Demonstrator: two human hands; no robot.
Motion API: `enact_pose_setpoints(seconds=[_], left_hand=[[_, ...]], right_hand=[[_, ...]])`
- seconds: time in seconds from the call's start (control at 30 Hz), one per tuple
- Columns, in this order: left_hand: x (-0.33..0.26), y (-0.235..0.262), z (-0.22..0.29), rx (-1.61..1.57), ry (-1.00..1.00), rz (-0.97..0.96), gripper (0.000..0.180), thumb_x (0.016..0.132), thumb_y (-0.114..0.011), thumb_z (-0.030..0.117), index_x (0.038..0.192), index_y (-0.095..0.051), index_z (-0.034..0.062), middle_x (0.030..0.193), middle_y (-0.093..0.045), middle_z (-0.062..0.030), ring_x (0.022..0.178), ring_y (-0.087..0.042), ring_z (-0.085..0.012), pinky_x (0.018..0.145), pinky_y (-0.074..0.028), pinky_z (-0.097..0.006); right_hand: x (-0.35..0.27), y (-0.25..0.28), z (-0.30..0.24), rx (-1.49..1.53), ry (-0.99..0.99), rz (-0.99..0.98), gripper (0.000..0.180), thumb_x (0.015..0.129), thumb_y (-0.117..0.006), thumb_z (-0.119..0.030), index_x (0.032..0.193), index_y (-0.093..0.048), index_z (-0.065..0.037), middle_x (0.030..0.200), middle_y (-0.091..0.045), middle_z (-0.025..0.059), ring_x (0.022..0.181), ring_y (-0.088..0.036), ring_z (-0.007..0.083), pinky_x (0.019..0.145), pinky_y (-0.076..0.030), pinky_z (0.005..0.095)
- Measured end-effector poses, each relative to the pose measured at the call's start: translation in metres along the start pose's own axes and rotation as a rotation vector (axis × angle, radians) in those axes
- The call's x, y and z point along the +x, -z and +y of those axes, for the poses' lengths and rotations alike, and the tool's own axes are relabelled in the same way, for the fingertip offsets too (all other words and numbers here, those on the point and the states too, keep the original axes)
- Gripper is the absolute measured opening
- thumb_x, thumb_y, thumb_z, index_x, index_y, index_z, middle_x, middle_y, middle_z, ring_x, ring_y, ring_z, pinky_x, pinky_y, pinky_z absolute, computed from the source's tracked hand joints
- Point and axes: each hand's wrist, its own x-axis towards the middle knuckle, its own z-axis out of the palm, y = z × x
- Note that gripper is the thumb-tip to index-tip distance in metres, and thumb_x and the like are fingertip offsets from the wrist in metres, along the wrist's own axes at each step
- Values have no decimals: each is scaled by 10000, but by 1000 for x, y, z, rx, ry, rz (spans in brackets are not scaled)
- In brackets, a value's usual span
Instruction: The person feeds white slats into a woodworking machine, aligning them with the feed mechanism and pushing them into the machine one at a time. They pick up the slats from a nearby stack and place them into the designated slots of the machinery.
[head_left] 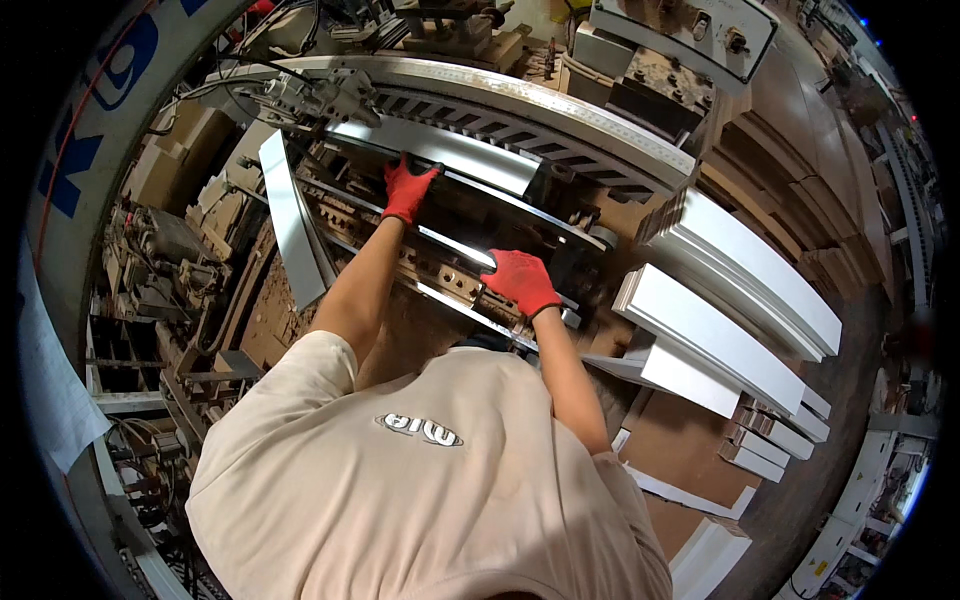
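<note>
My left hand [408, 190], in a red glove with dark fingertips, reaches to the near edge of a long white panel [450, 157] lying in the machine bed. Its thumb and fingers are apart, and I see nothing gripped in them. Closer to my body and further right, my right hand [522, 281], also red-gloved, is bent over a bright metal rail [455, 243]. Its fingers curl downward, so whatever lies beneath them is hidden. The two hands are apart.
A machine beam [520, 95] crosses behind the panel, with a clamp-like head [325, 100] at its left. Another white panel [288, 215] leans left of my forearm. White panel stacks [715, 325] stand at right, brown boards [800, 170] beyond. A control box [690, 35] overhangs the back.
</note>
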Motion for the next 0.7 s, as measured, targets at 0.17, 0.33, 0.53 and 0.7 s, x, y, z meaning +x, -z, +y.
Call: enact_pose_setpoints(seconds=[0.17,0.33,0.53,0.7], left_hand=[[-4,2,5,31,36,3,1011,687,-762,593,1501,-345,163,1508,-226,-315,1396,-274,-440,1132,-301,-481],[-5,-1,0,-7,32,-12,1047,672,-758,630,1511,-337,166,1553,-144,-313,1446,-188,-432,1160,-266,-465],[-7,0,1,52,80,-41,1081,661,-756,645,1519,-315,158,1549,-155,-316,1435,-226,-432,1143,-300,-463],[-12,10,-2,-54,121,-35,1102,662,-782,611,1529,-278,155,1536,-163,-326,1425,-239,-447,1135,-307,-454]], right_hand=[[-2,-15,9,-62,104,144,441,816,-655,-377,1127,-654,-64,1046,-687,161,1021,-638,318,883,-489,434],[-5,-15,10,-52,85,128,431,822,-654,-367,1128,-653,-63,1075,-684,157,1035,-633,319,889,-484,430],[-10,-4,-3,-101,61,102,498,821,-668,-415,1170,-633,-61,1025,-690,147,1031,-636,306,874,-495,413],[-9,-3,-11,156,144,452,475,796,-738,-383,1080,-661,-10,938,-698,163,930,-662,340,801,-519,409]])
